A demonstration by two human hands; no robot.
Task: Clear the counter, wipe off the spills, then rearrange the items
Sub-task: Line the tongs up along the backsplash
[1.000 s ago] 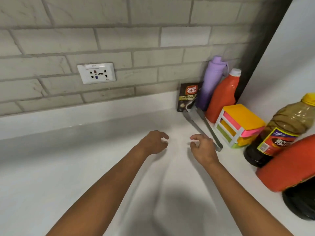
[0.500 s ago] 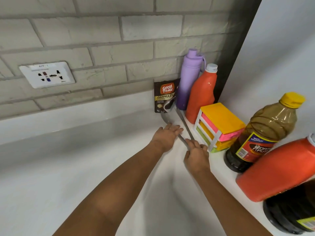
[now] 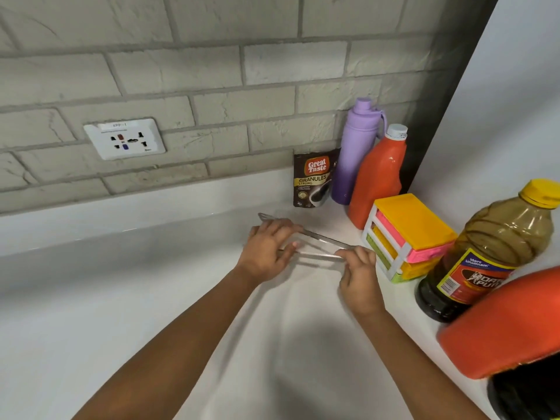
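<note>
A white wall socket (image 3: 124, 138) sits in the grey brick wall at far left, above the white desk (image 3: 91, 298). Left hand (image 3: 266, 248) lies over the open end of a pair of metal tongs (image 3: 318, 241), fingers curled round the two arms; one tip pokes out past the knuckles toward the wall. Right hand (image 3: 359, 275) pinches the tongs' joined end between thumb and fingers — the tongs lie low over the desk, just in front of the items at the back corner. Behind them a brown coffee sachet (image 3: 313, 178) leans on the wall, then a purple flask (image 3: 356, 150) and an orange bottle (image 3: 378, 177) with a white cap, touching one another. Further right stand a small drawer box (image 3: 409, 234) in yellow, pink and green, a brown bottle (image 3: 485, 256) with a yellow cap, and a second orange bottle (image 3: 509, 325) — partly cut by the frame edge.
</note>
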